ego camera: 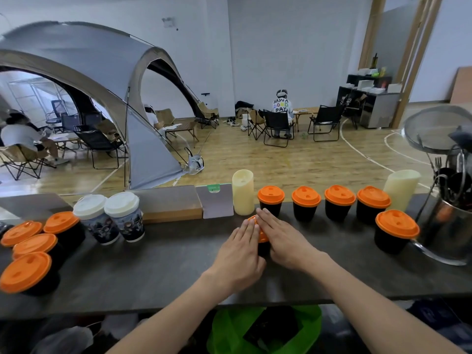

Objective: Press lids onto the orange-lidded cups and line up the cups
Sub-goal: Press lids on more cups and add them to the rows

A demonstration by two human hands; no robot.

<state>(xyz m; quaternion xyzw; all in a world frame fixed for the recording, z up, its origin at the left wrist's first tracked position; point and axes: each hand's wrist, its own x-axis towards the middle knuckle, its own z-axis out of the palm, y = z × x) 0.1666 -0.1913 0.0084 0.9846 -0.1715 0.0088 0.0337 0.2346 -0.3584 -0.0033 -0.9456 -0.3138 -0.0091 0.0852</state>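
both hands lie flat, fingers straight, on the orange lid (261, 232) of a black cup (263, 249) at the middle of the dark surface (163, 264): the left hand (242, 249) covers its near left side, the right hand (283, 238) its right side, and neither grip curls round anything. only a strip of orange shows between them. behind, four black cups with orange lids (324, 196) stand in a row along the far edge, a fifth (396, 231) nearer at right. four more orange-lidded cups (33, 249) cluster at the left, beside two white-lidded cups (112, 215).
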